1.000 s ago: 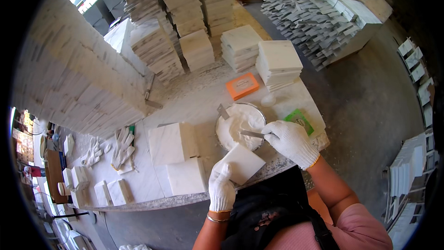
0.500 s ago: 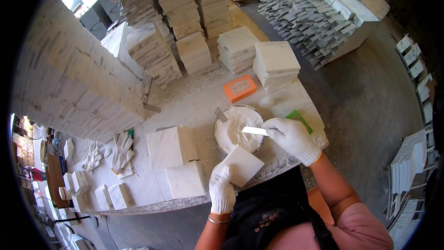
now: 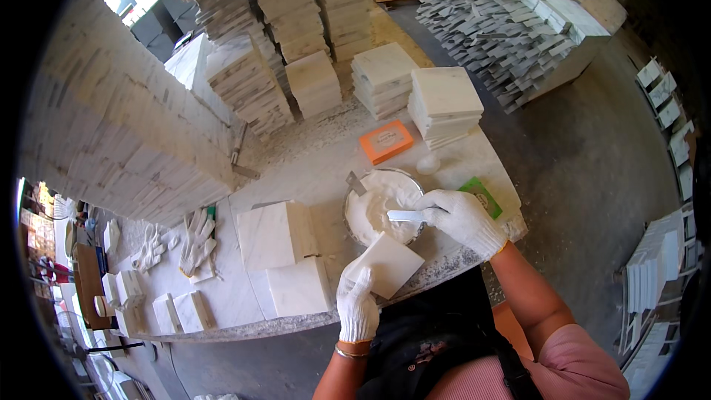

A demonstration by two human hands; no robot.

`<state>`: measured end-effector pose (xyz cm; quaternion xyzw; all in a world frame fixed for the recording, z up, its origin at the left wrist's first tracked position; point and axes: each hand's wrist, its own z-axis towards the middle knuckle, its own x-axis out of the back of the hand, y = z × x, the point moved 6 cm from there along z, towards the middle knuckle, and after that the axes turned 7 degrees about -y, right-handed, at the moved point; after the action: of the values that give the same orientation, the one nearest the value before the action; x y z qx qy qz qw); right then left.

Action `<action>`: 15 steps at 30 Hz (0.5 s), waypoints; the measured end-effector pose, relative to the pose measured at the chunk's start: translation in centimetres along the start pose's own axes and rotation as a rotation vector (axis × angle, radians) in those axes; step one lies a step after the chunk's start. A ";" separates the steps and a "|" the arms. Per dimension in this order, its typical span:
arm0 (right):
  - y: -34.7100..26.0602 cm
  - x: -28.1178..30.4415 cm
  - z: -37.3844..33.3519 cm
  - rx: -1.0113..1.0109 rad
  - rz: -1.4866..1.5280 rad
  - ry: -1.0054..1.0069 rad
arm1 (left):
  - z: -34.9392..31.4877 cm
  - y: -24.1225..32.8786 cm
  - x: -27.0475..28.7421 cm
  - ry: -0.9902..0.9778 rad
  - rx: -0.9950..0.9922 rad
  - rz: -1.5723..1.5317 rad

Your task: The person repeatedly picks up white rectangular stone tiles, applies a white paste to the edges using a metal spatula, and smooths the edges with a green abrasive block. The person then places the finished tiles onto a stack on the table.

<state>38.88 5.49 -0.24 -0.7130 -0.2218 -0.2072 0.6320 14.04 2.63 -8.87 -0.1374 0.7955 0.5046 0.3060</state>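
My left hand, in a white knit glove, grips a square white marble tile by its left edge, thumb on its upper face. The tile is tilted near the table's front edge. My right hand, gloved too, is closed round a flat putty knife, whose blade reaches over the bowl. The round metal bowl holds white paste, its surface stirred into ridges. Another metal scraper stands in the paste at the bowl's far left rim. The handle of my knife is hidden in my fist.
Tile stacks stand left of the bowl. Beyond it lie an orange box and more tile stacks; a green card is beside my right hand. Spare gloves lie far left. Tall tile piles wall the table's back left.
The putty knife's blade has turned a little and my right hand has shifted slightly left. The tile in my left hand stays almost in place. The whole view has shifted slightly.
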 end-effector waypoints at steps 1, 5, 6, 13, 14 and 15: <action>-0.1 0.0 -0.1 -0.017 0.060 -0.019 | 0.0 0.1 -0.1 0.001 -0.007 0.004; -0.6 0.5 -0.5 -0.102 0.294 -0.070 | -0.1 0.5 -0.3 -0.001 -0.010 -0.004; -0.8 0.7 -0.7 -0.102 0.315 -0.071 | -0.1 0.6 -0.5 0.001 -0.015 -0.004; -2.4 1.8 -1.8 -0.061 0.291 -0.066 | -0.1 1.0 -0.7 -0.005 -0.035 0.025; -2.7 1.9 -2.0 -0.056 0.280 -0.067 | -0.1 1.0 -0.8 -0.003 -0.035 0.028; -3.0 2.0 -2.1 -0.050 0.269 -0.069 | -0.1 1.0 -0.8 -0.001 -0.035 0.031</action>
<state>38.74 3.83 3.55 -0.7587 -0.1406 -0.1013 0.6279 14.09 2.96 -7.58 -0.1305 0.7884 0.5231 0.2961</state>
